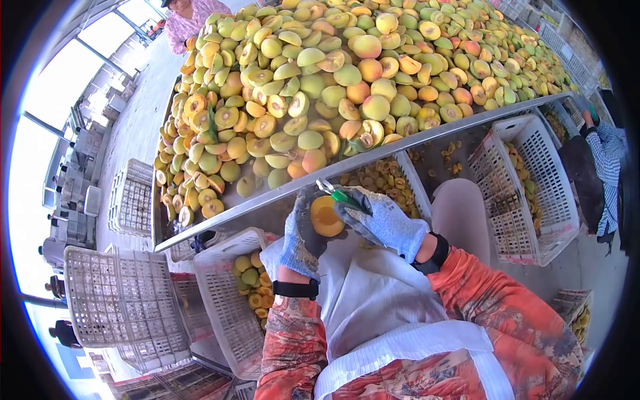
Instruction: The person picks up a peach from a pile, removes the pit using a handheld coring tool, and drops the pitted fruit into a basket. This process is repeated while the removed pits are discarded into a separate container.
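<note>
My left hand, in a blue and grey work glove, is closed round a peach half. Its cut yellow face points up, with a smooth round hollow in the middle. My right hand, gloved the same way, grips a green-handled pitting tool with a metal head. The metal tip sits just above the fruit's upper edge; I cannot tell whether it touches. Both hands are over my lap, at the near edge of a metal table heaped with whole and halved peaches.
A white crate with peach halves stands left of my lap. Below the table edge lie cut pieces. Another crate stands at right, beside a person's checked sleeve. Stacked crates are at far left. Another person stands across the table.
</note>
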`<state>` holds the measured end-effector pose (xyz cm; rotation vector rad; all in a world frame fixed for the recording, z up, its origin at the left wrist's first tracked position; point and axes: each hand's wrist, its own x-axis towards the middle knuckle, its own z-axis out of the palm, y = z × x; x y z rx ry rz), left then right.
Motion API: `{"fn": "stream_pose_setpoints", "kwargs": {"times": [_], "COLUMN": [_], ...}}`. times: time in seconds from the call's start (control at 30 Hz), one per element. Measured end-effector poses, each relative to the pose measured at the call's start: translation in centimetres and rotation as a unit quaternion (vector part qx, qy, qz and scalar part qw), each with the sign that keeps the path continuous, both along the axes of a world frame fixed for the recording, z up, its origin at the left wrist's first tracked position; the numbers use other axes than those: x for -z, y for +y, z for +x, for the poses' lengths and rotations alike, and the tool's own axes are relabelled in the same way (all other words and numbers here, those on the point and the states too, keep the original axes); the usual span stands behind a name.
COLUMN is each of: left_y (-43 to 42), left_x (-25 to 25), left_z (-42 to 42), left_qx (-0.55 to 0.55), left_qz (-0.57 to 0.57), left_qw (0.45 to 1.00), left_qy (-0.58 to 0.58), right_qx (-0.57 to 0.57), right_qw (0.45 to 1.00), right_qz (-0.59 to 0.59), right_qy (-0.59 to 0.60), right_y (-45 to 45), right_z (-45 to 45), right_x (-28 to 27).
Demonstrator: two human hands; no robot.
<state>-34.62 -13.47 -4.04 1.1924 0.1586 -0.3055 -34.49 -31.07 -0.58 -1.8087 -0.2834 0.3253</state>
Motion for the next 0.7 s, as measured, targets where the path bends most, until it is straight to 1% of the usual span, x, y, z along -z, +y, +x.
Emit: {"fn": "stream_pose_setpoints", "kwargs": {"times": [0.03, 0.07, 0.1, 0.13, 0.17, 0.2, 0.23, 0.27, 0.3, 0.33, 0.37, 0.43, 0.47, 0.5, 0.53, 0.57, 0.63, 0.67, 0.7], "left_y": [0.0, 0.3, 0.5, 0.7, 1.0, 1.2, 1.4, 1.7, 1.7, 1.7, 1.5, 1.2, 1.6, 1.6, 1.6, 1.6, 1.7, 1.7, 1.3], "left_x": [0.6, 0.9, 0.4, -0.1, -0.5, -0.6, -1.0, -1.3, -2.2, -1.6, -1.2, -0.8, -0.9, -1.2, -1.6, -1.7, -1.5, -1.4, -2.2], "left_z": [-0.4, -0.5, -0.5, -0.5, -0.7, -0.7, -1.0, -1.3, -1.4, -1.3, -1.5, -1.9, -1.9, -1.8, -1.6, -1.6, -1.7, -1.7, -2.3], "left_qx": [0.009, -0.023, -0.025, -0.072, -0.118, -0.092, -0.094, -0.116, -0.129, -0.143, -0.146, -0.144, -0.14, -0.142, -0.167, -0.192, -0.207, -0.219, -0.22], "left_qz": [0.222, 0.171, 0.171, 0.037, -0.098, 0.195, 0.194, -0.065, -0.319, -0.297, -0.299, -0.181, -0.259, -0.26, -0.282, -0.303, -0.302, -0.299, -0.298], "left_qw": [0.967, 0.98, 0.98, 0.995, 0.988, 0.959, 0.959, 0.988, 0.938, 0.943, 0.942, 0.967, 0.954, 0.953, 0.944, 0.933, 0.93, 0.928, 0.929], "left_qy": [-0.125, -0.098, -0.098, -0.064, -0.03, -0.183, -0.183, -0.074, 0.039, 0.038, 0.036, -0.11, -0.056, -0.057, -0.023, 0.01, 0.021, 0.033, 0.03], "right_qx": [-0.003, 0.027, 0.058, 0.055, 0.035, 0.014, 0.012, 0.005, -0.002, -0.001, -0.004, 0.017, 0.015, 0.005, -0.005, -0.007, -0.045, -0.062, -0.061], "right_qw": [1.0, 0.995, 0.98, 0.981, 0.973, 0.963, 0.963, 0.955, 0.944, 0.935, 0.935, 0.903, 0.903, 0.868, 0.828, 0.827, 0.826, 0.837, 0.837], "right_qz": [0.0, -0.031, -0.061, -0.061, -0.086, -0.111, -0.112, -0.177, -0.24, -0.271, -0.272, -0.315, -0.315, -0.357, -0.397, -0.397, -0.405, -0.392, -0.39], "right_qy": [0.001, -0.088, -0.178, -0.178, -0.212, -0.246, -0.246, -0.237, -0.226, -0.227, -0.229, -0.291, -0.293, -0.345, -0.396, -0.398, -0.389, -0.376, -0.378], "right_y": [0.2, 0.5, 0.6, 0.6, 0.5, 0.5, 1.0, 1.6, 2.2, 2.7, 3.1, 3.9, 4.1, 4.2, 4.3, 4.4, 4.9, 5.1, 5.5], "right_z": [-0.2, -0.6, -1.0, -1.4, -1.8, -2.2, -2.7, -3.2, -3.6, -3.8, -3.8, -3.7, -3.8, -3.9, -3.9, -4.1, -4.7, -4.8, -5.1], "right_x": [0.8, 1.3, 1.6, 1.7, 1.7, 1.6, 1.5, 1.3, 1.1, 0.5, 0.5, 0.7, 0.8, 0.8, 0.9, 0.9, 0.9, 1.2, 2.1]}}
